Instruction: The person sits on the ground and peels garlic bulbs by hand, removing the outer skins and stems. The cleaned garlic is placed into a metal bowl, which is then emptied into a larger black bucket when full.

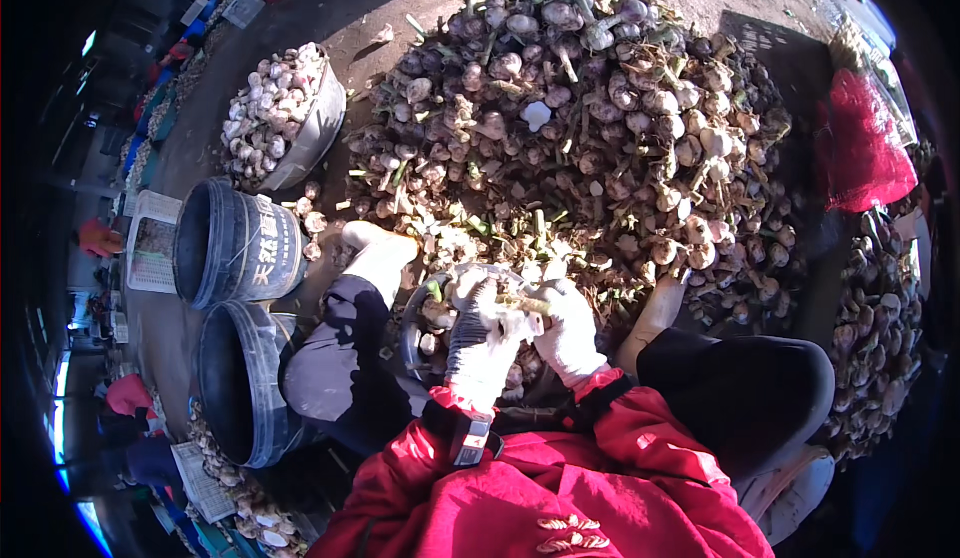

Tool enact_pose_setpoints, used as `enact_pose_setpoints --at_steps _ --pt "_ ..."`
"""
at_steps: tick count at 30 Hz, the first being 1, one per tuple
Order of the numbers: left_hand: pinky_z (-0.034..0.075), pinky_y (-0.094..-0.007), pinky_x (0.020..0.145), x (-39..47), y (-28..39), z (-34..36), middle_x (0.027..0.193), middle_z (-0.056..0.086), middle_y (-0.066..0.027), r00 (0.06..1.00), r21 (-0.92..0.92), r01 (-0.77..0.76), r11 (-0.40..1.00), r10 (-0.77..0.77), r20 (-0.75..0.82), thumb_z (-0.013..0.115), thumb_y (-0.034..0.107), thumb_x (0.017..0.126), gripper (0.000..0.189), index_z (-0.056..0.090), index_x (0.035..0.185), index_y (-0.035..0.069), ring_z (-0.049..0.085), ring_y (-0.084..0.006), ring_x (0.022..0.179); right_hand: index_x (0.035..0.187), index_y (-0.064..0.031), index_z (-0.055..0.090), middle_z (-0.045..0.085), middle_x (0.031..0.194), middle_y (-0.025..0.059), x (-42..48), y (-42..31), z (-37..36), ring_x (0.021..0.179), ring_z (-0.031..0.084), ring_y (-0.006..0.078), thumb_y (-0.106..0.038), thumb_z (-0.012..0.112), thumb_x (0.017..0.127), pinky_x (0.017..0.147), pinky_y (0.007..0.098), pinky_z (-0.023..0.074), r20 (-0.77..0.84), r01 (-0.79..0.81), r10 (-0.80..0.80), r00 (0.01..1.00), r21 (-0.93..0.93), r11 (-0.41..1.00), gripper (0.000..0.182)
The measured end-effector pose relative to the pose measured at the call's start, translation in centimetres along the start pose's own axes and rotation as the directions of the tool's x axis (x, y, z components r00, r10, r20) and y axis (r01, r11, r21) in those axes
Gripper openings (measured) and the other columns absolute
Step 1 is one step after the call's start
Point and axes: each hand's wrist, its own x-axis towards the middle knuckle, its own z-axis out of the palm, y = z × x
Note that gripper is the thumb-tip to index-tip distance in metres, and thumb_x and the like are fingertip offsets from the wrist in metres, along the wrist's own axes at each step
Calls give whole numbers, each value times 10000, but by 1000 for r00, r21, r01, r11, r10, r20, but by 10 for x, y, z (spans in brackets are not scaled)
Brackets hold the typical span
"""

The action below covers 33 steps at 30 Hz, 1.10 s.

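Observation:
Both hands wear pale work gloves and meet above a round tub (411,333) between my legs, which holds trimmed garlic bulbs (436,316). My left hand (480,340) is closed around a garlic bulb with its stem (529,303) pointing right. At the stem end, my right hand (568,329) has its fingers bent; bright glare hides whether a tool is in it. Just beyond the hands, stem cuttings and dry skins (480,243) litter the ground. Behind them rises a large heap of garlic bulbs (555,107), many with stems and roots.
At the left stand a heaped tub of trimmed garlic (319,122), a black bucket lying tilted (266,246), another black bucket (259,378) and a white plastic basket (154,258). A red mesh sack (866,145) and more garlic (874,348) lie right. Other people work far left.

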Motion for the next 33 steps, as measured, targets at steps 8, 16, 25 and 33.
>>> enact_pose_setpoints --at_steps 8,16,25,33 --pt "546 -282 770 15 57 -27 1109 630 -71 994 -357 96 929 -71 84 641 -14 866 454 493 1291 45 622 -118 987 865 -62 682 655 808 145 -3 54 -21 786 652 329 -109 663 757 714 372 509 61 -390 393 918 -46 919 120" --pt "513 -325 836 8 1 -35 1178 602 -78 959 -264 -52 963 123 257 711 97 839 529 470 1305 31 598 -187 991 789 -77 652 588 728 158 -1 -12 -12 692 599 354 -126 686 800 605 416 466 369 -29 54 928 -75 997 61" --pt "482 -386 854 -1 78 -30 1081 585 -149 946 220 -324 920 314 80 859 198 666 685 485 1210 17 577 -260 986 826 -31 654 676 792 171 -46 119 -24 743 653 350 -86 643 749 669 420 503 128 -521 591 796 -352 778 95" --pt "410 -390 1051 15 4 -62 1372 480 -197 976 136 -80 988 49 214 815 80 712 873 309 1415 -29 499 -287 1244 937 -26 637 630 825 37 -22 105 -24 735 572 125 81 631 728 661 246 473 5 -608 823 568 677 415 234"
